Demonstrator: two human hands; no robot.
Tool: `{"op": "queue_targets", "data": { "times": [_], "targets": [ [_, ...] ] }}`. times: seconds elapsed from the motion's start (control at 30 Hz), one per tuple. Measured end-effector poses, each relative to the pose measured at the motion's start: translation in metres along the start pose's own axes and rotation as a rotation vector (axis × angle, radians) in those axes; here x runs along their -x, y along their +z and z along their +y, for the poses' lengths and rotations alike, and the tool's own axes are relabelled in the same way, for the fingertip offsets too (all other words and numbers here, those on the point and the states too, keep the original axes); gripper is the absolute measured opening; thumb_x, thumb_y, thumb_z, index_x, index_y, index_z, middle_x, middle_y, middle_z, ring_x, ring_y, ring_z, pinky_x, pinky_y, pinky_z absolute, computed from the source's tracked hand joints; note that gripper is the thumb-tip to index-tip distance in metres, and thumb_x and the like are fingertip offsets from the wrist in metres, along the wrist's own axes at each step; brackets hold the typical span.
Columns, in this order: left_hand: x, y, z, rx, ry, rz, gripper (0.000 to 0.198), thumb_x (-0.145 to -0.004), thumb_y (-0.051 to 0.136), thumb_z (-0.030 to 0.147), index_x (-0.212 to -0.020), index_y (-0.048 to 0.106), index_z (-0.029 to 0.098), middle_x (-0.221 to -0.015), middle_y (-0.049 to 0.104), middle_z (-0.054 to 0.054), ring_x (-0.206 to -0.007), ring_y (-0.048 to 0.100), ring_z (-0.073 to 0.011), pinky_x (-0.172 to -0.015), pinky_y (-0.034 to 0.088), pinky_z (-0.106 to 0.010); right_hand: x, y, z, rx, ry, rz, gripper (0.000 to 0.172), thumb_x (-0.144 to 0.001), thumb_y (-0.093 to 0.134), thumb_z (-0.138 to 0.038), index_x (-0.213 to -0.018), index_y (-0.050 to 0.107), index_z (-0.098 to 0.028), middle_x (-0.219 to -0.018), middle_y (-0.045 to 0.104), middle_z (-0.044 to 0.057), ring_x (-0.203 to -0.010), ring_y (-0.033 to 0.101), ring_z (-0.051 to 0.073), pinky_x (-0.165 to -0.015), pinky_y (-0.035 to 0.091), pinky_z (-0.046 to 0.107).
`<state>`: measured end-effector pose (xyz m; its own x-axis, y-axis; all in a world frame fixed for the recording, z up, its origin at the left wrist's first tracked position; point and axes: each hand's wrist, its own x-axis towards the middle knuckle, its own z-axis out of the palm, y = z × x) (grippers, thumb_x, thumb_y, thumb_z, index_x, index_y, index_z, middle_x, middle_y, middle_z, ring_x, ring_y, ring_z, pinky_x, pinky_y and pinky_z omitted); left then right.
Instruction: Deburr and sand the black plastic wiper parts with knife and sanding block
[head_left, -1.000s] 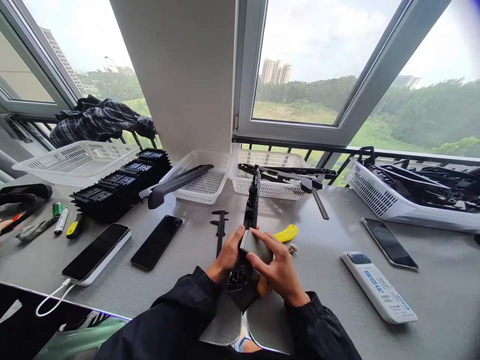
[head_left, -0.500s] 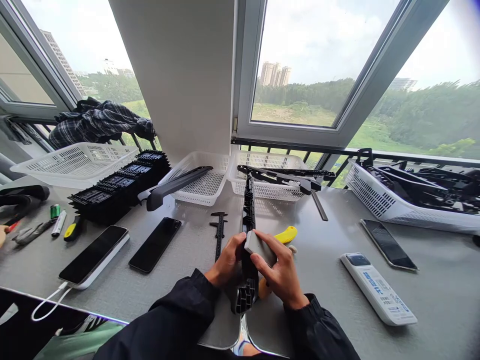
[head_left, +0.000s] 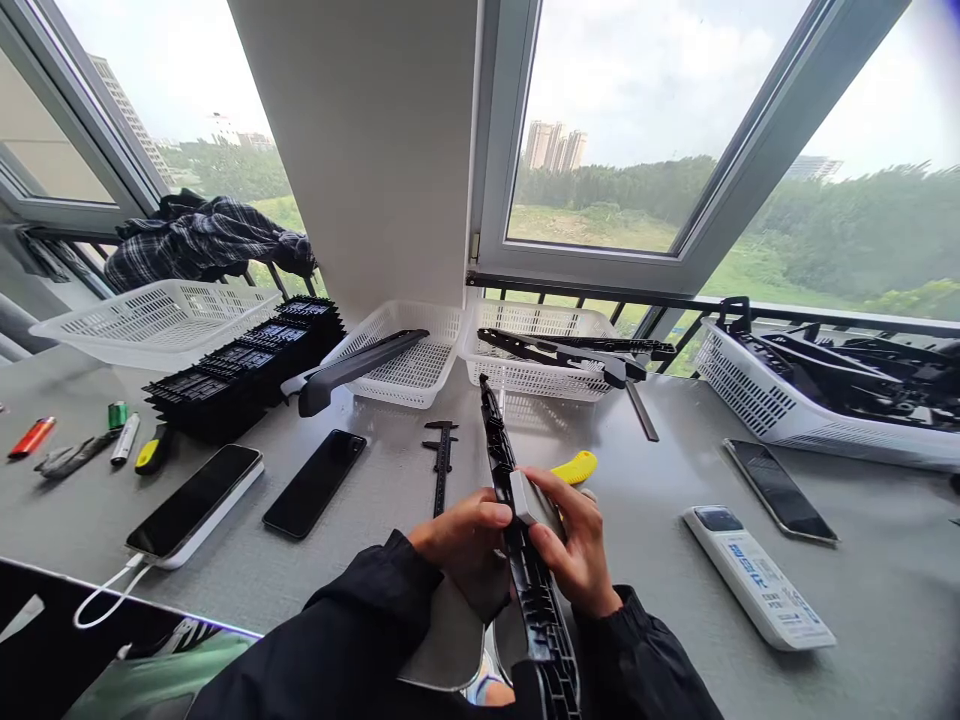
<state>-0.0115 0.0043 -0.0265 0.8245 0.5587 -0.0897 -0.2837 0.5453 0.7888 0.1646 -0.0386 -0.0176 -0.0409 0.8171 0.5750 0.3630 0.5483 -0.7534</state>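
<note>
My left hand [head_left: 463,528] is closed around a long black plastic trim piece [head_left: 537,604] with a ribbed underside facing up. The piece slants from the middle of the table down toward my body. In my right hand [head_left: 576,545] is a small light grey block [head_left: 528,498], gripped between thumb and fingers and set against the piece's right edge. Just beyond that hand lies a yellow-handled tool [head_left: 576,467], partly hidden. Left of the piece, a black caliper [head_left: 441,462] rests on the table.
Two phones [head_left: 315,484] [head_left: 196,500] lie to the left, a third phone [head_left: 780,490] and a white printed device [head_left: 757,575] to the right. White baskets [head_left: 405,390] line the back beside stacked black parts [head_left: 240,370]. A red lighter [head_left: 32,438] is far left.
The black trim piece has shifted toward my body and tilted, its near end now lower right. The grey block moved slightly right with my right hand. Another person's hand left the far-left edge.
</note>
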Motion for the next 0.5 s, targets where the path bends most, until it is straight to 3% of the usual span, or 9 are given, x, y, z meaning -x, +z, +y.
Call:
{"op": "queue_targets", "data": {
  "times": [0.2,0.3,0.5],
  "targets": [
    [-0.0044,0.0056,0.0044,-0.033,0.098,0.066,0.051,-0.071,0.081,0.060,-0.089,0.076,0.013,-0.080,0.073,-0.011,-0.079,0.069,-0.0257,-0.079,0.052,-0.036,-0.0015,0.0013,-0.0008,0.033,0.021,0.011,0.040,-0.091,0.061,-0.037,-0.127,0.073,-0.025,-0.121,0.079,0.006,-0.108,0.075,0.030,-0.095,0.059,0.042],
    [-0.0065,0.0054,0.0055,-0.052,0.163,0.173,0.046,-0.074,0.077,0.060,-0.082,0.074,0.015,-0.079,0.072,-0.009,-0.078,0.066,-0.0240,-0.078,0.050,-0.035,-0.0032,0.0046,-0.0015,0.066,0.053,0.064,0.040,-0.093,0.061,-0.034,-0.130,0.071,-0.025,-0.123,0.078,0.007,-0.112,0.073,0.029,-0.099,0.058,0.043],
    [-0.0085,0.0056,0.0010,-0.051,0.192,0.275,0.041,-0.081,0.075,0.056,-0.092,0.073,0.016,-0.088,0.072,-0.008,-0.080,0.063,-0.0208,-0.078,0.048,-0.032,-0.0068,0.0094,0.0027,0.102,0.111,0.097,0.043,-0.097,0.063,-0.034,-0.139,0.065,-0.023,-0.129,0.074,0.009,-0.119,0.069,0.028,-0.103,0.055,0.043]
  ]
}}
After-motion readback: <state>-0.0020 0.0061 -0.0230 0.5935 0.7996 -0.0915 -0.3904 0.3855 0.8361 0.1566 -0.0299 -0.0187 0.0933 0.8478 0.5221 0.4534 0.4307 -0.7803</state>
